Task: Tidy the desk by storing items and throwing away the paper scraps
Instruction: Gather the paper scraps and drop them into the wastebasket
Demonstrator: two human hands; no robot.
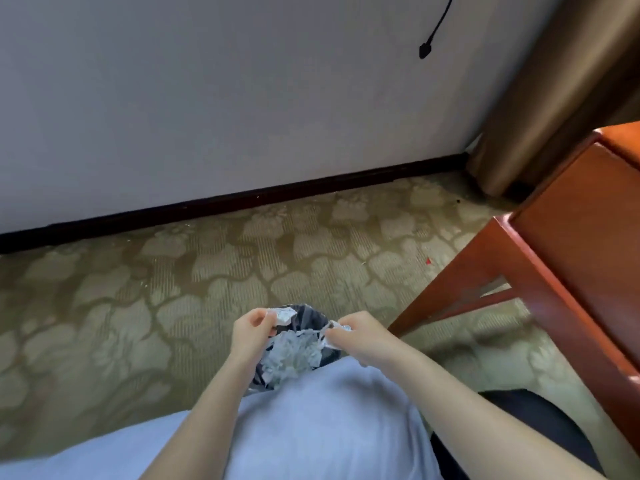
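Fingers [259,317] of my left hand [250,336] pinch one paper scrap [282,315] and my right hand [360,337] pinches a second scrap [341,329], both held over the bin's [306,315] far rim so, I judge, they drop onto the heap [294,355] inside.

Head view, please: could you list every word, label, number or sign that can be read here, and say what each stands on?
No text can be read.
Left scrap, pinched by the left hand: grey marks, too blurred to read.
Right scrap, pinched by the right hand: nothing legible.
Torn scraps in the bin: grey speckle, too blurred.
Desk, wall, carpet: no text.
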